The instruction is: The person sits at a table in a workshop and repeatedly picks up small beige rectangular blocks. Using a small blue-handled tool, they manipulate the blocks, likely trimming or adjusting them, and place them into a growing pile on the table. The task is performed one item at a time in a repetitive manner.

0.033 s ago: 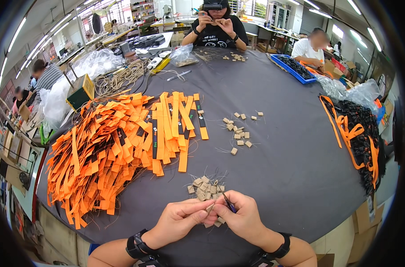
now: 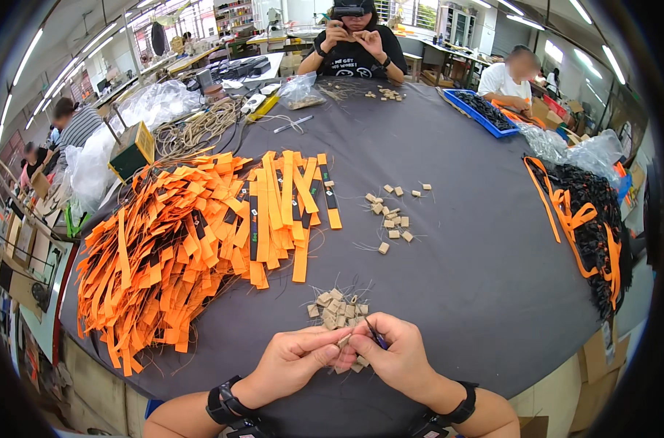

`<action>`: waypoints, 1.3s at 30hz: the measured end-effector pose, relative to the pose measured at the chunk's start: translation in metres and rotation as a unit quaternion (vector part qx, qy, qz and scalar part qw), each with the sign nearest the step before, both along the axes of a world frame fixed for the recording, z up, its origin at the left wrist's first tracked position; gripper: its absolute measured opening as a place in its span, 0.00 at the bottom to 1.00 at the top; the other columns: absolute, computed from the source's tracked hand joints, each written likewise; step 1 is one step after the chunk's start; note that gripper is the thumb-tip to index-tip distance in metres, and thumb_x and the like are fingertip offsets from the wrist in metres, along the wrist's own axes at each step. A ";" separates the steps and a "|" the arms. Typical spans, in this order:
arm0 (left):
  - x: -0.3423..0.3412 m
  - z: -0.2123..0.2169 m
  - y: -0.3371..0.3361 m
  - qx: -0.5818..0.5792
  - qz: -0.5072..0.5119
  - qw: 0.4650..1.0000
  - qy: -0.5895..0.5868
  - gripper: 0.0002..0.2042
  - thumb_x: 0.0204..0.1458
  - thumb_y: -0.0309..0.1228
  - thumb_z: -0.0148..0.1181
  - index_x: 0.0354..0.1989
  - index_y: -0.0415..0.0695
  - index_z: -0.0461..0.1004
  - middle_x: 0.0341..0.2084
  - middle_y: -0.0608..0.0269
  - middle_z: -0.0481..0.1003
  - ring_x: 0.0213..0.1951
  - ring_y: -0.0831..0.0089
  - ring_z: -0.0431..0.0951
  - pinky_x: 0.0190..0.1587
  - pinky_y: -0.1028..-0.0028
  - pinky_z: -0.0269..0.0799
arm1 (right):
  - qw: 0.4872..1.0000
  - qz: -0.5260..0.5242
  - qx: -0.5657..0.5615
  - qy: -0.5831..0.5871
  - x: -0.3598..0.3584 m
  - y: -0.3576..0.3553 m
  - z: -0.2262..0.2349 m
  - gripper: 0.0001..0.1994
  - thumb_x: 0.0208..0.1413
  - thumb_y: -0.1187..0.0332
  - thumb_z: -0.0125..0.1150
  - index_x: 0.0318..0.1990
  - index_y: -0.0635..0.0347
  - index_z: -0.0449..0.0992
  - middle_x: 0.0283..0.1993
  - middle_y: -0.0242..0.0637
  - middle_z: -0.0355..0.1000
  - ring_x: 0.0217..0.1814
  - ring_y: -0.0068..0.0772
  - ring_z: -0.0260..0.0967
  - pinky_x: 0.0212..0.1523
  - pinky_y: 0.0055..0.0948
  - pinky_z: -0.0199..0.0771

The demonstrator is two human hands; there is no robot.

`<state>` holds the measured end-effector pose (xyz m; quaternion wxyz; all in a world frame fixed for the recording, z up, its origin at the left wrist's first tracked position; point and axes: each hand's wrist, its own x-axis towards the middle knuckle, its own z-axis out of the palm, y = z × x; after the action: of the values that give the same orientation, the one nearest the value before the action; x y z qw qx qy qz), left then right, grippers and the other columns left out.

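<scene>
Between the thumb and fingers of my left hand (image 2: 291, 363) is a small beige fabric loop (image 2: 344, 341). My right hand (image 2: 399, 359) is closed around dark thread snips (image 2: 377, 335), mostly hidden in the palm; its thumb and fingertips meet the loop's right side. Just beyond my fingers lies a heap of similar beige loops (image 2: 335, 309) with loose thread ends. A few more loops (image 2: 359, 363) show beneath my hands. Farther off, a scattered group of beige loops (image 2: 390, 219) rests on the dark grey table cover (image 2: 463, 263).
A large pile of orange and black strips (image 2: 179, 263) covers the table's left side. Black straps with orange ribbon (image 2: 584, 226) lie at the right edge. Beyond are a blue tray (image 2: 485, 113), coiled cord (image 2: 201, 128) and a green-yellow box (image 2: 133, 151). A person (image 2: 361, 51) works opposite.
</scene>
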<state>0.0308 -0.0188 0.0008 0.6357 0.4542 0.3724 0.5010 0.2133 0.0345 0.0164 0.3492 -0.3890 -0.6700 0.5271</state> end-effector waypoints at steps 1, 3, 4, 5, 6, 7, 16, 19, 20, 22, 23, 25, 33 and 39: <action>-0.001 -0.002 0.000 0.002 0.003 1.000 0.008 0.15 0.59 0.21 0.51 0.54 0.32 0.69 0.45 0.48 0.74 0.43 0.63 0.79 0.48 0.69 0.78 | 1.000 0.005 0.012 -0.015 0.001 0.001 0.002 0.07 0.54 0.70 0.63 0.33 0.64 0.74 0.26 0.34 0.73 0.26 0.20 0.68 0.29 0.22 0.68; -0.002 -0.002 -0.001 0.007 0.006 1.000 0.026 0.15 0.59 0.21 0.52 0.54 0.32 0.69 0.43 0.50 0.75 0.43 0.62 0.80 0.48 0.68 0.78 | 0.999 0.015 0.031 -0.032 0.003 0.001 0.005 0.07 0.54 0.70 0.63 0.34 0.64 0.75 0.28 0.34 0.73 0.27 0.21 0.69 0.30 0.22 0.69; -0.001 0.001 -0.002 0.011 0.006 0.999 0.038 0.15 0.59 0.21 0.52 0.54 0.31 0.69 0.43 0.51 0.75 0.42 0.62 0.80 0.48 0.68 0.78 | 0.998 0.022 0.039 -0.033 0.003 0.001 0.006 0.07 0.54 0.70 0.63 0.35 0.64 0.74 0.28 0.35 0.73 0.28 0.22 0.69 0.30 0.22 0.69; -0.001 0.003 -0.002 0.014 0.007 0.999 0.049 0.15 0.58 0.21 0.53 0.53 0.31 0.68 0.42 0.51 0.75 0.42 0.62 0.80 0.48 0.68 0.78 | 0.998 0.028 0.046 -0.035 0.003 0.002 0.006 0.07 0.54 0.70 0.63 0.36 0.64 0.74 0.29 0.35 0.73 0.28 0.22 0.70 0.30 0.22 0.69; -0.003 0.002 -0.001 -0.011 0.003 1.000 0.010 0.15 0.59 0.21 0.52 0.54 0.31 0.68 0.42 0.51 0.76 0.42 0.62 0.80 0.48 0.68 0.78 | 0.998 0.016 0.050 -0.037 0.003 0.001 0.006 0.08 0.54 0.70 0.63 0.38 0.64 0.74 0.30 0.35 0.72 0.29 0.24 0.71 0.30 0.23 0.69; -0.005 0.001 0.000 -0.036 0.000 0.999 -0.028 0.15 0.59 0.22 0.52 0.54 0.31 0.67 0.41 0.51 0.76 0.42 0.63 0.80 0.48 0.68 0.78 | 0.998 0.004 0.055 -0.040 0.003 0.001 0.007 0.09 0.54 0.70 0.62 0.40 0.63 0.74 0.31 0.35 0.72 0.30 0.25 0.71 0.30 0.23 0.69; -0.018 -0.005 0.011 -0.102 -0.020 0.963 -0.249 0.15 0.62 0.26 0.49 0.56 0.37 0.65 0.46 0.50 0.74 0.47 0.64 0.77 0.52 0.68 0.75 | 0.928 -0.048 0.318 -0.187 0.011 0.009 0.008 0.16 0.48 0.67 0.66 0.46 0.55 0.78 0.25 0.30 0.65 0.20 0.31 0.66 0.20 0.28 0.65; -0.017 -0.006 0.009 -0.100 -0.025 0.960 -0.261 0.15 0.62 0.26 0.49 0.56 0.37 0.65 0.45 0.52 0.74 0.47 0.65 0.77 0.52 0.68 0.74 | 0.919 -0.049 0.346 -0.182 0.010 0.008 0.005 0.16 0.45 0.68 0.67 0.45 0.53 0.79 0.24 0.28 0.64 0.18 0.29 0.63 0.18 0.28 0.62; -0.017 -0.008 0.009 -0.099 -0.029 0.959 -0.265 0.15 0.62 0.26 0.49 0.56 0.37 0.65 0.45 0.52 0.74 0.47 0.65 0.77 0.52 0.69 0.73 | 0.916 -0.047 0.355 -0.180 0.009 0.008 0.006 0.17 0.45 0.68 0.68 0.45 0.53 0.79 0.24 0.27 0.64 0.18 0.29 0.63 0.18 0.27 0.62; -0.017 -0.009 0.009 -0.101 -0.032 0.958 -0.266 0.15 0.61 0.26 0.50 0.56 0.38 0.65 0.44 0.53 0.74 0.47 0.66 0.77 0.53 0.69 0.73 | 0.910 -0.045 0.371 -0.179 0.008 0.006 0.006 0.17 0.44 0.68 0.68 0.45 0.53 0.79 0.23 0.27 0.64 0.17 0.28 0.62 0.18 0.26 0.61; -0.017 -0.009 0.009 -0.103 -0.031 0.959 -0.263 0.15 0.61 0.26 0.50 0.56 0.38 0.65 0.44 0.53 0.74 0.46 0.66 0.77 0.53 0.69 0.73 | 0.907 -0.044 0.379 -0.180 0.008 0.006 0.007 0.17 0.43 0.68 0.68 0.45 0.53 0.79 0.24 0.27 0.64 0.17 0.27 0.62 0.17 0.26 0.61; -0.017 -0.008 0.009 -0.107 -0.031 0.959 -0.260 0.15 0.61 0.26 0.50 0.56 0.38 0.65 0.44 0.53 0.74 0.46 0.66 0.77 0.53 0.69 0.73 | 0.903 -0.044 0.388 -0.178 0.007 0.005 0.007 0.18 0.43 0.68 0.69 0.45 0.53 0.79 0.24 0.26 0.64 0.17 0.27 0.62 0.17 0.26 0.61; -0.016 -0.007 0.008 -0.111 -0.030 0.959 -0.259 0.15 0.61 0.26 0.50 0.56 0.38 0.65 0.44 0.53 0.74 0.47 0.66 0.77 0.53 0.69 0.73 | 0.900 -0.042 0.395 -0.177 0.007 0.006 0.005 0.18 0.43 0.68 0.69 0.45 0.53 0.79 0.24 0.26 0.64 0.18 0.26 0.62 0.18 0.26 0.61; -0.015 -0.005 0.008 -0.125 -0.010 0.958 -0.257 0.14 0.60 0.24 0.51 0.54 0.37 0.67 0.42 0.52 0.76 0.44 0.64 0.78 0.51 0.66 0.74 | 0.902 -0.039 0.392 -0.180 0.007 0.007 0.006 0.18 0.43 0.68 0.69 0.45 0.53 0.79 0.24 0.26 0.63 0.18 0.26 0.62 0.18 0.26 0.61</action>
<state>0.0157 -0.0106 -0.0044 0.7666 0.2307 0.2514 0.5440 0.2199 0.0411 0.0222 0.3674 -0.3345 -0.8581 0.1294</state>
